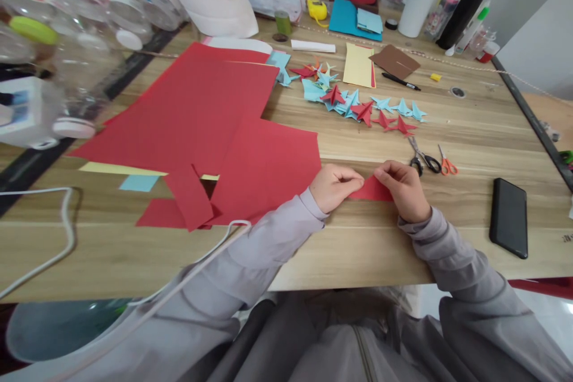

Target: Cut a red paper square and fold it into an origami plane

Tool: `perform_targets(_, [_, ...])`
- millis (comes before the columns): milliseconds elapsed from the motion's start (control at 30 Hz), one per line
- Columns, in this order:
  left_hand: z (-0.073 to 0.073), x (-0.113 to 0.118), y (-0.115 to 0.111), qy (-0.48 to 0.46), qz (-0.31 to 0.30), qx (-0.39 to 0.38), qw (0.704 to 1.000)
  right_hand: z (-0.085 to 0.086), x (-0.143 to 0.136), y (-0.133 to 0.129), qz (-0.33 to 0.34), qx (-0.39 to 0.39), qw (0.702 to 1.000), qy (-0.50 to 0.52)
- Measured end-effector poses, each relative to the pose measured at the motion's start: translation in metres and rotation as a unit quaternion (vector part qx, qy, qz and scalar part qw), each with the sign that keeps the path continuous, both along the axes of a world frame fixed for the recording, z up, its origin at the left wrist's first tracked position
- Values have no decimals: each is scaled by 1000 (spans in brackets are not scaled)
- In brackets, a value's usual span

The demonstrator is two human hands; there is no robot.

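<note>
Between my two hands, near the table's front edge, is a small piece of red paper [372, 189]. My left hand [336, 185] pinches its left end between thumb and fingers. At its upper right, my right hand [403, 186] grips the paper the same way. Fingers cover both ends, so its full outline is hidden. Large red paper sheets [192, 107] lie left of my hands, one reaching close to my left wrist. Narrow red paper strips [190, 197] rest below them. Beyond my hands lie several folded red and blue paper cranes [349, 104].
Black-handled scissors [423, 158] and small orange scissors [447, 164] lie right of my right hand. Farther right is a phone [509, 216]. Plastic bottles [85, 71] crowd the left. A white cable [69, 233] runs along the front left. A pen [401, 82] and yellow paper [358, 65] lie farther back.
</note>
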State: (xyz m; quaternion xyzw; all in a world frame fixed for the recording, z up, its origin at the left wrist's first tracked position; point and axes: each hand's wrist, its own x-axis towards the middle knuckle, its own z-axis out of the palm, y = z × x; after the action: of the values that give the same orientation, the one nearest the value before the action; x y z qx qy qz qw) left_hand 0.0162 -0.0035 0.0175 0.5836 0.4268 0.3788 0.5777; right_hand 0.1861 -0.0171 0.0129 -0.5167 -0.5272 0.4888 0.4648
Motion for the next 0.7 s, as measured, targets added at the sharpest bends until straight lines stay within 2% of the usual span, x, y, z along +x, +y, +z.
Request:
perform_targets(167, [6,-2,-1,-45,8,-49,998,-2,9,8,-57,-8,998,34])
perform_targets(367, [9,-6,2,-48,28,-47,997,1,10,12,-80,-33,994,72])
perform_targets(433, [10,-9,3,-50,28,-40,998,0,14,14,-109,-27,990,89])
perform_targets(533, [10,-12,5,-67,63,-28,995,-2,21,18,-159,-2,981,107])
perform_targets(600, [8,-11,6,-75,88,-19,993,-2,21,17,-125,-19,987,95])
perform_targets(700, [3,-6,3,-45,77,7,996,0,11,10,-41,-1,998,51])
